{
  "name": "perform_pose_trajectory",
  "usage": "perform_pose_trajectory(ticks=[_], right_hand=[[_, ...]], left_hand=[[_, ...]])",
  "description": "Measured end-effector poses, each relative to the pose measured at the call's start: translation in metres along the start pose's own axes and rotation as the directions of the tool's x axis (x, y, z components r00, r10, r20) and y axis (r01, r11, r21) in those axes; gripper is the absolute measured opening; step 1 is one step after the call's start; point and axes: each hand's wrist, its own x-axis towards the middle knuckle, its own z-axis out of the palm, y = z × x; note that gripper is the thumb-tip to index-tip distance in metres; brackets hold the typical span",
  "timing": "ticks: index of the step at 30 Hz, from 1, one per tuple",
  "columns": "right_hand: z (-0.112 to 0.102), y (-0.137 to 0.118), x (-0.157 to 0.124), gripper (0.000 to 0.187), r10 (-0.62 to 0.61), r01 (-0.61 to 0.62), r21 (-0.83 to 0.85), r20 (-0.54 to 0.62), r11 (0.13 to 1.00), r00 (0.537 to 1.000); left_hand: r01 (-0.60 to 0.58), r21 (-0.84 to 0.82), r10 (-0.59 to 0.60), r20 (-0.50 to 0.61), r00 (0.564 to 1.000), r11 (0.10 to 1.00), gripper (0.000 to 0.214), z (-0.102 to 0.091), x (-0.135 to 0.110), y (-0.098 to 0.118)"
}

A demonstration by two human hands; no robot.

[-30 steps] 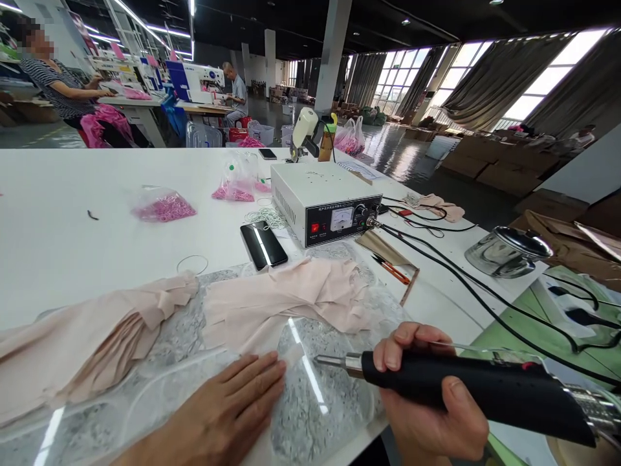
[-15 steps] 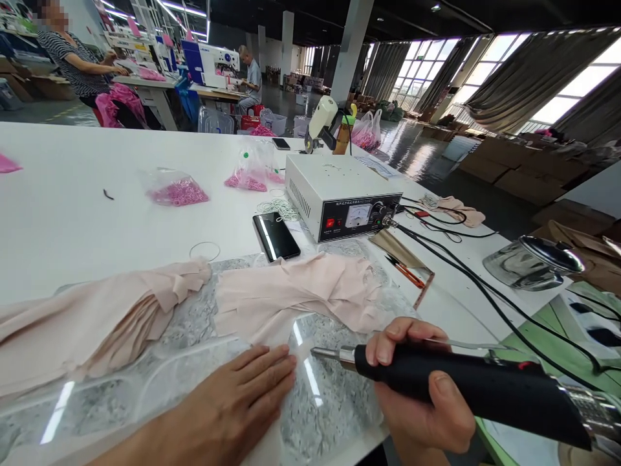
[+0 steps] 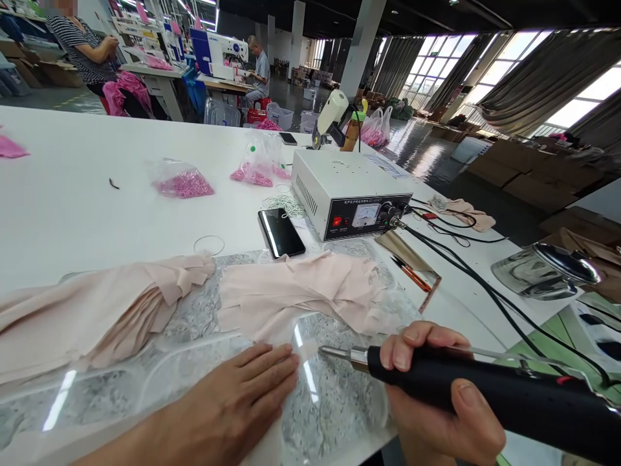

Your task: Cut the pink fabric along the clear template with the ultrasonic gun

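Black handpiece (image 3: 485, 395) level in right hand (image 3: 436, 430) grip, left hand (image 3: 233, 408) open flat on glass (image 3: 339, 408)

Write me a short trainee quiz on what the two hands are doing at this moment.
1. What does the right hand grip?
A. orange scissors
B. black-handled wand tool with a metal tip
C. glossy black smartphone
2. True or false: the left hand is clenched into a fist.
3. Fill in: the clear plastic bags on the white table hold small ___ pieces.
Key: 1 B; 2 false, it lies flat, palm down; 3 pink.
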Motion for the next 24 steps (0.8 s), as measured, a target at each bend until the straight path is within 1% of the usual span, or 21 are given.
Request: perform_pose_trajectory(ticks=[8, 16, 19, 24], right_hand=[[0.0030, 0.0020, 0.0000, 0.022, -0.007, 0.008, -0.021, 0.030, 1.000, 1.000], [0.0057, 0.0022, 0.0033, 0.014, -0.019, 0.023, -0.042, 0.080, 0.999, 0.997], [0.0066, 0.0030, 0.0053, 0.016, -0.011, 0.014, -0.038, 0.078, 0.999, 0.997], [0.0076, 0.0055, 0.0073, 0.018, -0.020, 0.021, -0.032, 0.053, 0.999, 0.998]], left_hand=[[0.005, 0.003, -0.005, -0.010, 1.000, 1.000, 0.037, 0.0007, -0.0002, 0.0001], [0.005, 0.017, -0.005, -0.001, 1.000, 1.000, 0.036, 0.0009, -0.0004, 0.0008], [0.015, 0.002, -0.015, -0.009, 1.000, 1.000, 0.036, 0.0004, -0.0005, 0.0011], [0.035, -0.027, -0.037, -0.055, 0.998, 0.999, 0.034, -0.0007, 0.0012, 0.0015]])
